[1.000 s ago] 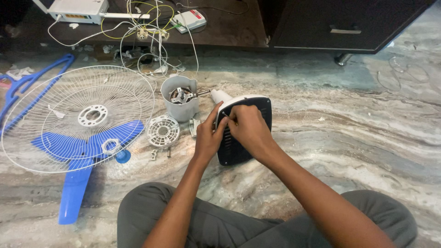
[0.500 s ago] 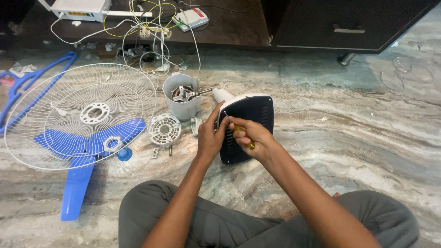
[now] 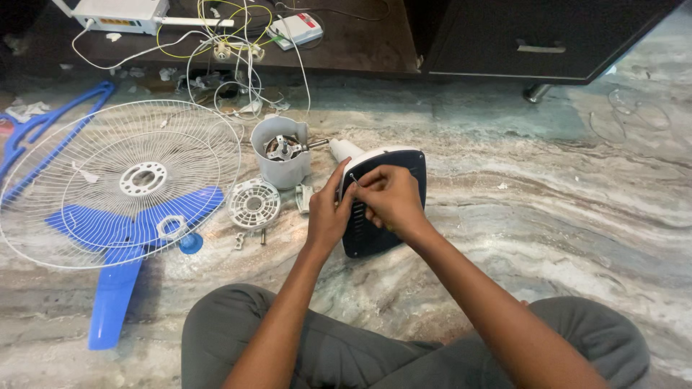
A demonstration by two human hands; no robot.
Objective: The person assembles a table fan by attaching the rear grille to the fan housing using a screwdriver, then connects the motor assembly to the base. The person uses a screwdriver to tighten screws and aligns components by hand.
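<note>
Dark plastic fan housing [image 3: 393, 216]: my left hand [image 3: 328, 212] is steadying its edge, my right hand [image 3: 389, 198] is closing around a screwdriver [image 3: 355, 178]; blades [image 3: 122, 238] and grille [image 3: 122, 184] are lying removed.

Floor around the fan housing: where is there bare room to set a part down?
Bare marble floor lies right of the housing, up to the cabinet. Left is crowded: motor, round grille cover, wire guard, blue blade.

Motor housing [image 3: 281, 155] between fan guard [image 3: 122, 180] and fan base [image 3: 382, 202], left to right
</note>
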